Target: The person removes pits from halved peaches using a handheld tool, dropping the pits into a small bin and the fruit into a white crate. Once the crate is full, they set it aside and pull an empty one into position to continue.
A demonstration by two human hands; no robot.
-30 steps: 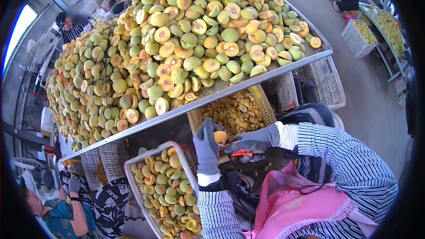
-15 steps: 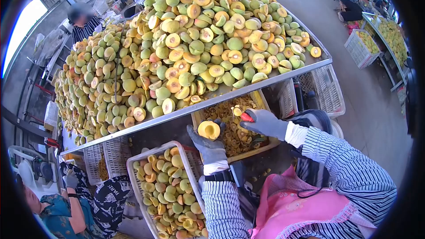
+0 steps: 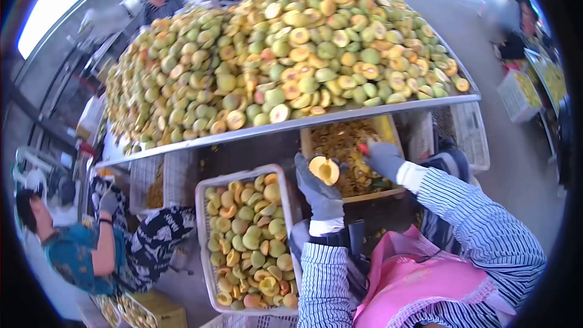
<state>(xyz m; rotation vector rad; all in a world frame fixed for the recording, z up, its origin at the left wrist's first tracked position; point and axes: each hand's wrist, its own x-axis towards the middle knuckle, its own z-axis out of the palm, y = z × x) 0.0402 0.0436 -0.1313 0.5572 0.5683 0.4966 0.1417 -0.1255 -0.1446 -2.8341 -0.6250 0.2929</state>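
Note:
My left hand (image 3: 318, 199), in a grey glove, is closed around a yellow peach half (image 3: 320, 172) with its cut face up and a hollow where the stone was. Just right of it, my gloved right hand (image 3: 386, 160) grips a small tool with a red handle (image 3: 364, 148); its working end is blurred. Both hands are above a yellow crate (image 3: 387, 127) holding peach stones and scraps. To the left of my left hand stands a pale crate (image 3: 240, 175) full of peach halves.
A metal-edged table (image 3: 267, 129) piled with halved peaches spans the front. A co-worker in a teal top (image 3: 79, 255) sits at left, another person (image 3: 161, 3) behind the pile. White crates (image 3: 470, 130) stand beneath the table's right end.
The view has turned, so the scene sits farther right. The lump at the red-handled tool's tip no longer shows there. My left hand still holds the peach half, now tilted differently.

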